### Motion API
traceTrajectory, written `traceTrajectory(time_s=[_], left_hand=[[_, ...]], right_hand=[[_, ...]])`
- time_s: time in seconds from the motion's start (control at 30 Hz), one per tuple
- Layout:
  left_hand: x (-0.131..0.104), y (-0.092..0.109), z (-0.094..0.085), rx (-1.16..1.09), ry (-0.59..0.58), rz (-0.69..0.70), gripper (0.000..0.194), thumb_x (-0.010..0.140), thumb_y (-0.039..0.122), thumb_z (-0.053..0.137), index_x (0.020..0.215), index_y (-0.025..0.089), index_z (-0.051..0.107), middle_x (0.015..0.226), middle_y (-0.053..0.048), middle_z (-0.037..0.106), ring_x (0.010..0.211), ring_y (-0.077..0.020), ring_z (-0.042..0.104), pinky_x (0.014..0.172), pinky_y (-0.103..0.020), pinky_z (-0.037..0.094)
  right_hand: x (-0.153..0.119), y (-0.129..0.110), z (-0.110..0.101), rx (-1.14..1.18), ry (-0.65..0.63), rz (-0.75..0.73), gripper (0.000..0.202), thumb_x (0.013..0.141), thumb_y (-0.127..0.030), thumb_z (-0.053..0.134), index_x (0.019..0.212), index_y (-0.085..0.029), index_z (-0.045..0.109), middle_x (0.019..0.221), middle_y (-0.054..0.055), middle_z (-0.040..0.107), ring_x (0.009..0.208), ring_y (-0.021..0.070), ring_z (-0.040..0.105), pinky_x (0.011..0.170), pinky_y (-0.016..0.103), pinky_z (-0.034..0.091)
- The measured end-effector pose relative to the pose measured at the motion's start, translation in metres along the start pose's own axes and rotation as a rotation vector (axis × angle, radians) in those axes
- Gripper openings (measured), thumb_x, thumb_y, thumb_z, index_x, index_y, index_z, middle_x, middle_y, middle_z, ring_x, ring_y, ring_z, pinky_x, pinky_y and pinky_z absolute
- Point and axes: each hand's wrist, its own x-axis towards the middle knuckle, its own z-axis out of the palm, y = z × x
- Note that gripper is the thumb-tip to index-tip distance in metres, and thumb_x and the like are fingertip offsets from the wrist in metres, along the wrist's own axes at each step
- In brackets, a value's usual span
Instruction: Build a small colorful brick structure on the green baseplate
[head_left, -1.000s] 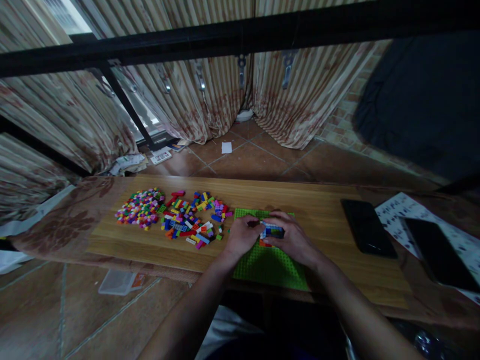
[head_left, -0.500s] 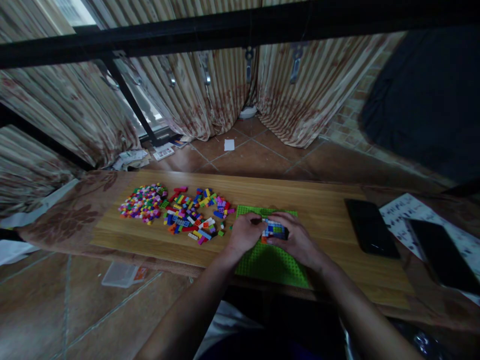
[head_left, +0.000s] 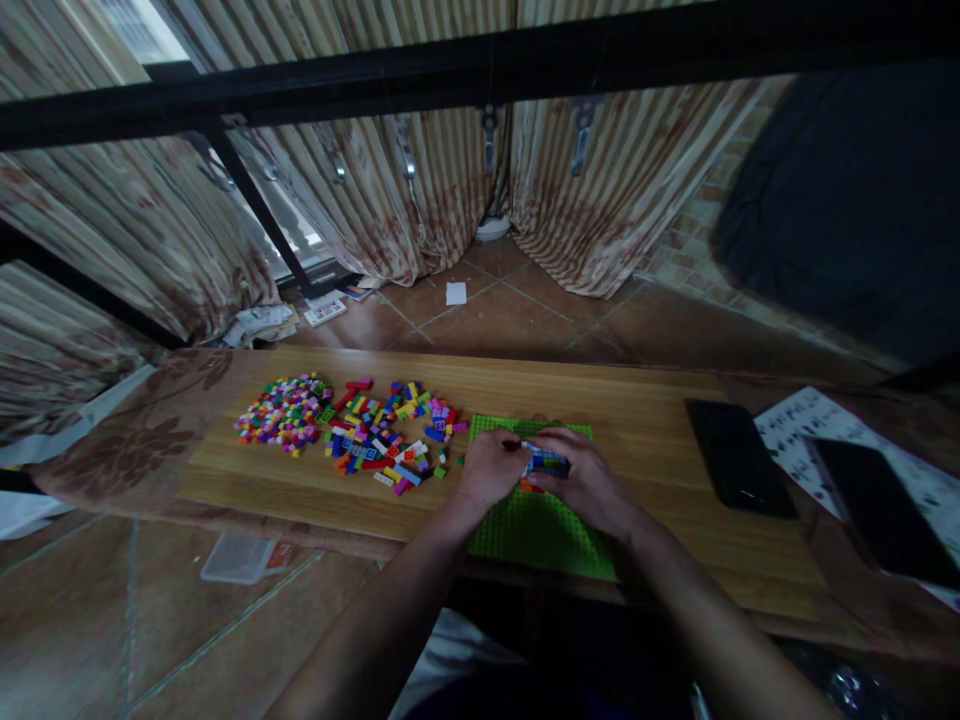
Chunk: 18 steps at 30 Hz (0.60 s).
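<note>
Over a green studded baseplate (head_left: 540,530) both hands meet around a small block of toy bricks (head_left: 547,462), mostly blue with white and orange parts. My right hand (head_left: 581,475) is closed around the block's right side, covering much of it. At the block's left side is my left hand (head_left: 491,468), its fingers pinched together; a small dark red piece seems to show at the fingertips, too blurred to name surely. Whether the block touches the baseplate is hidden by the hands.
Left of the baseplate lie scattered toy bricks (head_left: 390,440) and a heap of tiny bricks (head_left: 283,412) on the wooden board (head_left: 637,400). A black phone-like slab (head_left: 739,455), a printed sheet (head_left: 799,420) and a dark tablet (head_left: 877,510) are at right. A clear plastic box (head_left: 238,558) is on the floor.
My right hand has shifted slightly left and closed further over the brick block, turning it a little. My left hand stays nearly in place. The whole view has shifted slightly.
</note>
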Motion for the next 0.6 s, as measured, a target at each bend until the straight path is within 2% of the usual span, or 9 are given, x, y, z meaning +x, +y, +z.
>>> traceTrajectory(time_s=[0.23,0.33,0.43,0.5,0.6], left_hand=[[-0.002,0.000,0.002,0.021,0.022,0.016,0.017,0.076,0.020,0.056,0.080,0.016,0.072,0.075,-0.003,0.071,0.071,-0.0160,0.063,0.065,-0.025,0.046],[-0.003,-0.002,0.001,0.000,0.015,0.061,0.015,0.076,0.019,0.057,0.081,0.015,0.071,0.077,-0.003,0.071,0.072,-0.0156,0.063,0.067,-0.025,0.046],[-0.006,-0.004,-0.002,-0.010,0.016,0.091,0.016,0.080,0.021,0.056,0.078,0.015,0.070,0.074,-0.002,0.070,0.070,-0.0150,0.062,0.066,-0.024,0.045],[-0.009,-0.006,-0.004,-0.018,0.024,0.096,0.022,0.085,0.024,0.051,0.076,0.016,0.069,0.073,-0.002,0.069,0.070,-0.0145,0.062,0.064,-0.023,0.045],[-0.016,-0.009,-0.005,-0.032,0.042,0.084,0.028,0.089,0.024,0.043,0.077,0.016,0.067,0.072,-0.002,0.068,0.071,-0.0142,0.062,0.064,-0.023,0.044]], right_hand=[[0.000,-0.001,0.001,-0.008,-0.019,0.002,0.038,0.074,-0.033,0.072,0.111,-0.026,0.067,0.113,0.007,0.063,0.109,0.0259,0.055,0.097,0.046,0.042],[-0.003,0.000,0.001,0.049,0.003,0.039,0.053,0.071,-0.039,0.074,0.121,-0.026,0.061,0.120,0.007,0.062,0.114,0.0264,0.055,0.100,0.047,0.042],[-0.009,0.004,-0.003,0.170,0.078,0.117,0.071,0.073,-0.045,0.072,0.136,-0.027,0.047,0.129,0.008,0.058,0.120,0.0263,0.053,0.102,0.047,0.041],[-0.017,0.008,-0.008,0.229,0.147,0.160,0.066,0.077,-0.047,0.067,0.136,-0.026,0.046,0.132,0.009,0.056,0.122,0.0258,0.053,0.104,0.047,0.040],[-0.033,0.015,-0.011,0.252,0.253,0.202,0.053,0.081,-0.048,0.062,0.128,-0.024,0.053,0.131,0.010,0.058,0.120,0.0260,0.054,0.103,0.048,0.040]])
